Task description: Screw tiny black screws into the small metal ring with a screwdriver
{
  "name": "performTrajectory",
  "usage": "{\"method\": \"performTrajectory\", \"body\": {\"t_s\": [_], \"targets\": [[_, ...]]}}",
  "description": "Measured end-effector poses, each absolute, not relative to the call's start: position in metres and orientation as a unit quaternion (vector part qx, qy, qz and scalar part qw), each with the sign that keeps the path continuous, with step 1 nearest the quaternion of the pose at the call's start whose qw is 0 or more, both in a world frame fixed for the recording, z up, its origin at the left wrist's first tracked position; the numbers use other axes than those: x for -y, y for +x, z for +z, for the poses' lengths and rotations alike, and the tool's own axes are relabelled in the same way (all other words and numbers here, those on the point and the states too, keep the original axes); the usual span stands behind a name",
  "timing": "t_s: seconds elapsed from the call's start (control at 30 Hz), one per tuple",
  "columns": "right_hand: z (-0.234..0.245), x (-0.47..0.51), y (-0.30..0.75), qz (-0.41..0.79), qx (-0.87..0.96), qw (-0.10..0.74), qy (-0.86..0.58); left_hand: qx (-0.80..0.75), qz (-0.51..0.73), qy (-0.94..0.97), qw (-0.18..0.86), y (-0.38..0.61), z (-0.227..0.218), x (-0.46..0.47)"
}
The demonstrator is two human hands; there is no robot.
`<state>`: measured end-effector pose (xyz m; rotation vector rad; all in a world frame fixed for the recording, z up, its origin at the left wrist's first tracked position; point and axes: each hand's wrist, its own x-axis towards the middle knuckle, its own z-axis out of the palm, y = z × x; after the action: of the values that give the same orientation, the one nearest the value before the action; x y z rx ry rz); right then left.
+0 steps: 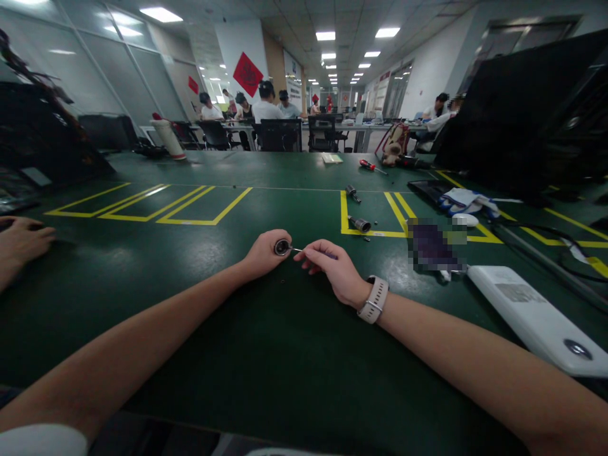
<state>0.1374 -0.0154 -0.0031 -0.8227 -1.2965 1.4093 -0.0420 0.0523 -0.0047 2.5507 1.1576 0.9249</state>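
Probably the likeliest trouble is a slip: the left hand (266, 254) is curled round a small round metal part (282, 247), its open end showing, while the right hand (327, 261) pinches a thin-shafted tool (297, 250) between thumb and fingers. The shaft meets the part near its rim; whether the tip sits inside or only against the edge is too small to tell. If it skids off, it could scratch the metal or jab the left thumb, which lies right beside it. Pressing hard with so light a pinch might also twist the tool sideways. Anything springing out of the part could be lost, since a tiny ring-like piece (282, 281) lies loose on the dark counter (304, 367) below, where a sleeve-free forearm could easily brush it away. Farther off, near the yellow tape (344, 212), two metal pieces, the nearer one (361, 225) lying on its side, could roll if the counter were knocked
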Motion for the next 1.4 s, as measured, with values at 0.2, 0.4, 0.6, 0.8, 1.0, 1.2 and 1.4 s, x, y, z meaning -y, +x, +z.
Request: {"method": "performTrajectory", "body": {"t_s": [0.2,0.4,0.6,0.8,1.0,1.2,1.4], "targets": [[-0.0053,0.0139,0.1381,0.602,0.517,0.516,-0.322,-0.379,0.329,0.855,0.132,-0.0430,-0.0046,-0.0517],[-0.0053,0.0189,0.1364,0.477,0.627,0.503,-0.356,-0.409,0.267,0.871,0.041,-0.0420,-0.0025,-0.0521],[-0.0044,0.0149,0.1380,0.577,0.540,0.506,-0.345,-0.384,0.274,0.881,0.040,-0.0433,-0.0036,-0.0519],[-0.0047,0.0122,0.1401,0.627,0.490,0.516,-0.318,-0.348,0.320,0.875,0.107,-0.0441,-0.0060,-0.0508],[-0.0041,0.0177,0.1359,0.545,0.556,0.524,-0.345,-0.388,0.270,0.880,0.043,-0.0420,-0.0039,-0.0513],[-0.0047,0.0154,0.1368,0.571,0.547,0.504,-0.347,-0.389,0.245,0.888,0.021,-0.0429,-0.0031,-0.0512],[-0.0062,0.0094,0.1421,0.642,0.479,0.514,-0.306,-0.342,0.290,0.890,0.088,-0.0442,-0.0033,-0.0503]]}}
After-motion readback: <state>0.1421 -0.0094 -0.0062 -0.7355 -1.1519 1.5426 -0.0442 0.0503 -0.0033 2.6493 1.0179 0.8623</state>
